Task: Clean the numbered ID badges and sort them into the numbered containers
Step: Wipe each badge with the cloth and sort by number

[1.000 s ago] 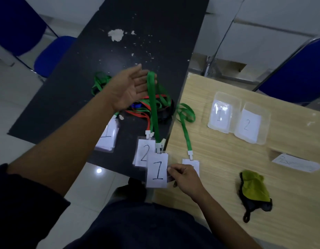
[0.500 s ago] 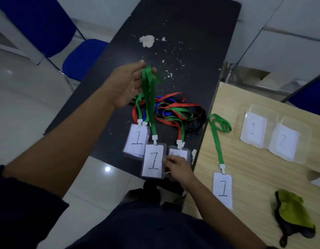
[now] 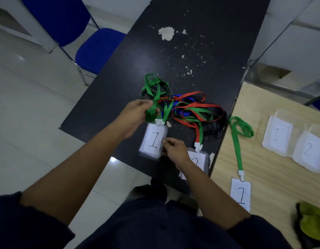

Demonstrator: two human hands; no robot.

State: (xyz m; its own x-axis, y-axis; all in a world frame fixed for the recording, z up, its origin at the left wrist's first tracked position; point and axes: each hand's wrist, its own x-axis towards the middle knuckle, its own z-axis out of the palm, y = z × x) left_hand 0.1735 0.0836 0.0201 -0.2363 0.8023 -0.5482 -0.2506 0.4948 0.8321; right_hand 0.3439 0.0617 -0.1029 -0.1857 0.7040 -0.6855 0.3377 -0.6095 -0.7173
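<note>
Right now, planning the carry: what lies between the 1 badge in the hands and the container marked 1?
Head view: the lanyard tangle on the black table, then the green lanyard of a second 1 badge lying on the wooden table.

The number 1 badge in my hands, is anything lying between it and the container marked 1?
Yes. The lanyard tangle and the green lanyard of another badge 1 lie flat between the held badge and container 1. Neither stands tall; lifting it over should probably clear both.
</note>
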